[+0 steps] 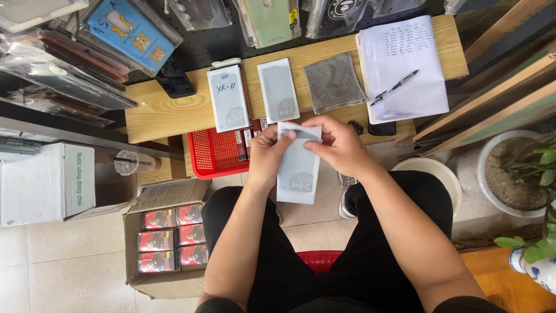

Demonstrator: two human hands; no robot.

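While pinched by both hands [301, 152], flat glossy rectangular white packet [298, 171].

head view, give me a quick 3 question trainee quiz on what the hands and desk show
1. True or false: both hands grip the pale flat packet.
2. What lies on the open notebook? A) pen B) scissors C) phone
3. What colour is the mesh tray beside the left hand?

Key: 1 true, the right hand and the left pinch its top end. 2 A, a pen. 3 red.
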